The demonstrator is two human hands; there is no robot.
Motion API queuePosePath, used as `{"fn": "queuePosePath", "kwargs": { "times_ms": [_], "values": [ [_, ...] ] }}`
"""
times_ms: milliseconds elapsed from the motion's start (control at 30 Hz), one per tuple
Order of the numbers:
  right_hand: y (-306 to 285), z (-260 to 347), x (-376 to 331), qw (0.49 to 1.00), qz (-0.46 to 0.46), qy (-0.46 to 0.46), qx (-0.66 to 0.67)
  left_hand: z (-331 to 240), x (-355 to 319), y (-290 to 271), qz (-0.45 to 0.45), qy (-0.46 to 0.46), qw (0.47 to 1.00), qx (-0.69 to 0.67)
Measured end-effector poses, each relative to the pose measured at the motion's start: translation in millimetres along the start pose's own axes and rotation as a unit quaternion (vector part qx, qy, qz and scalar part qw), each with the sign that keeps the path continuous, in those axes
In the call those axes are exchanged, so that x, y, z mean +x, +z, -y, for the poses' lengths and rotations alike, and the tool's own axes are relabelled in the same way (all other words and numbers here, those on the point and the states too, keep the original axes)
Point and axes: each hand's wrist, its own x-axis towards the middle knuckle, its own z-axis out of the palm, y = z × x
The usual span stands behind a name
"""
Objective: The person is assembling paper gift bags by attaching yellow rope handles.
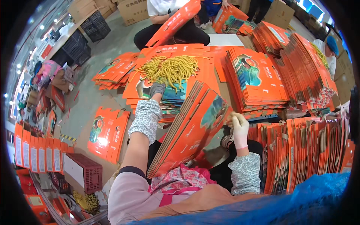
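My left hand [157,89], in a dark grey glove, reaches forward to the near edge of a pile of yellow cords [170,69]. Its fingers are foreshortened against the cords, and I cannot tell if they grip one. The pile lies on a stack of flat orange printed cartons [132,87]. Several more flat orange cartons [187,129] lean together, tilted, across my lap between my arms. At their right edge, my right hand [239,127], in a white glove, is closed with its fingertips pinching the edge of the outer carton.
Tall stacks of flat cartons [258,77] stand at the far right, and a row of upright cartons [300,153] is beside my right arm. Loose cartons [107,133] and a dark red crate [90,172] are on the left. Opposite sits a person [172,35] holding an orange carton.
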Motion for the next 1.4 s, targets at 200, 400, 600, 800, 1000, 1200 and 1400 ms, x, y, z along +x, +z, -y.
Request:
{"fn": "queuePosePath", "kwargs": {
  "times_ms": [200, 400, 600, 800, 1000, 1200, 1400],
  "values": [
    [-1.5, 5.7, -9.9, 0.999, 0.037, 0.021, -0.021, 31.5, -28.3, 5.6, -0.151, -0.016, 0.919, -0.365],
    [-18.3, -5.9, -26.3, 0.998, 0.006, 0.05, -0.024, -60.7, -134.8, -75.7, -0.185, 0.135, 0.834, -0.502],
    [12.2, -1.9, -60.6, 0.966, 0.177, 0.123, 0.142, -95.1, -252.9, -219.4, -0.004, 0.187, 0.829, -0.527],
    [53.1, 24.3, -96.9, 0.895, 0.293, 0.158, 0.295, -105.4, -377.3, -262.8, 0.167, 0.533, 0.785, -0.268],
    [49.2, 58.0, -102.2, 0.87, 0.322, 0.172, 0.333, -98.6, -428.7, -176.6, 0.308, 0.529, 0.659, -0.437],
    [18.8, 56.3, -83.4, 0.868, 0.191, 0.238, 0.393, -106.0, -452.3, -181.0, 0.5, 0.335, 0.676, -0.426],
    [-26.6, 33.6, -42.3, 0.906, 0.069, 0.161, 0.385, -102.1, -468.2, -158.7, 0.524, 0.218, 0.683, -0.46]
  ]
}}
